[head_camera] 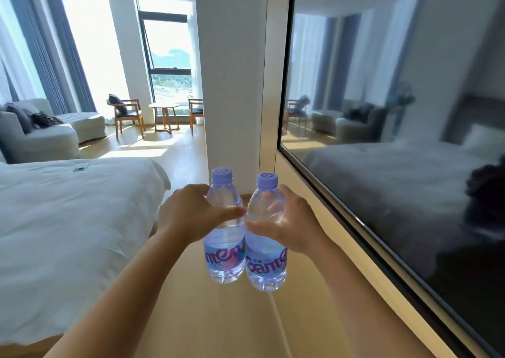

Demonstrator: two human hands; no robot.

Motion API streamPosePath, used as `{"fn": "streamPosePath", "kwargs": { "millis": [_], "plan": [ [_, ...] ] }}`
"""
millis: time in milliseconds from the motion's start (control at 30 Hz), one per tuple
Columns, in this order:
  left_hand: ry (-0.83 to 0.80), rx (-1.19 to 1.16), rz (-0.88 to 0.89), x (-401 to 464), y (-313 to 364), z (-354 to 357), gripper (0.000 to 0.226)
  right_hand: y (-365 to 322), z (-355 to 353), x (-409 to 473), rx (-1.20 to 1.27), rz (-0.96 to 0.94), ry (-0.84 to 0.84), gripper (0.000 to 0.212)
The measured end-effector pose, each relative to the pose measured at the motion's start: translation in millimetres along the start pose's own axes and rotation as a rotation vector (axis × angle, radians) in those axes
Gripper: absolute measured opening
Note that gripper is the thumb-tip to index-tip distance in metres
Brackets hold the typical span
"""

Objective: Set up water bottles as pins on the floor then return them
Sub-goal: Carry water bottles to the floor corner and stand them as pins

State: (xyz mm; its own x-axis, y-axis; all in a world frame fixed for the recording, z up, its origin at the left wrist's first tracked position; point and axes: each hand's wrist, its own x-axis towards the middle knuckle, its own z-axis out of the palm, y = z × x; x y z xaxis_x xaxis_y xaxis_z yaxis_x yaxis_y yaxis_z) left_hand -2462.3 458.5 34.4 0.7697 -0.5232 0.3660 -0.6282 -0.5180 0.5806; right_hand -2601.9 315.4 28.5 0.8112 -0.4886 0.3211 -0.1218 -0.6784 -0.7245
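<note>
A person is standing in a bright hotel-style bedroom, looking down at both arms stretched out in front. The left hand (191, 212) is grasping one water bottle (224, 229) around its upper body, and the right hand (289, 221) is grasping a second water bottle (265, 234) the same way. Both bottles are clear plastic with lilac caps and blue-and-pink labels, both are being held upright, and they are touching side by side in mid-air, above the pale wooden floor (218, 325).

A bed (68, 221) with white bedding is lying to the left. A large dark wall-mounted screen (396, 139) is filling the right side and reflecting the room. Further off, two wooden armchairs are flanking a small round table (164, 108) by a tall window (169, 45), and a pale sofa (35, 136) is sitting at the far left.

As for progress, no bottles are standing on the visible floor, so nothing is showing as set up here. Whether the person is carrying these two out to place as pins or bringing them back afterwards cannot be told from this view. Either way, both bottles are in the hands, not set down, so a placing step seems to be remaining.
</note>
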Motion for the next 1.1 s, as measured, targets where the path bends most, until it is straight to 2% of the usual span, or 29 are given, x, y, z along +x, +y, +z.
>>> {"fn": "streamPosePath", "kwargs": {
  "millis": [133, 467, 600, 867, 933, 1100],
  "plan": [
    [0.010, -0.005, -0.021, 84, -43, 2, 0.071, 0, 35, 89, -0.004, -0.011, -0.013, 0.058],
    [-0.004, 0.044, -0.040, 256, -139, 7, 0.082, 13, 126, 278, 0.086, -0.052, -0.016, 0.057],
    [0.011, 0.024, -0.068, 323, -171, 24, 0.057, 36, 157, 354, 0.071, -0.084, -0.068, 0.065],
    [0.040, 0.034, -0.094, 486, -217, 69, 0.042, 79, 192, 537, 0.040, -0.184, -0.124, 0.057],
    [0.073, 0.040, -0.115, 527, -226, 77, 0.045, 86, 198, 583, 0.044, -0.211, -0.119, 0.057],
    [0.123, 0.058, -0.178, 608, -251, 92, 0.072, 103, 222, 677, 0.074, -0.267, -0.132, 0.053]
  ]
}}
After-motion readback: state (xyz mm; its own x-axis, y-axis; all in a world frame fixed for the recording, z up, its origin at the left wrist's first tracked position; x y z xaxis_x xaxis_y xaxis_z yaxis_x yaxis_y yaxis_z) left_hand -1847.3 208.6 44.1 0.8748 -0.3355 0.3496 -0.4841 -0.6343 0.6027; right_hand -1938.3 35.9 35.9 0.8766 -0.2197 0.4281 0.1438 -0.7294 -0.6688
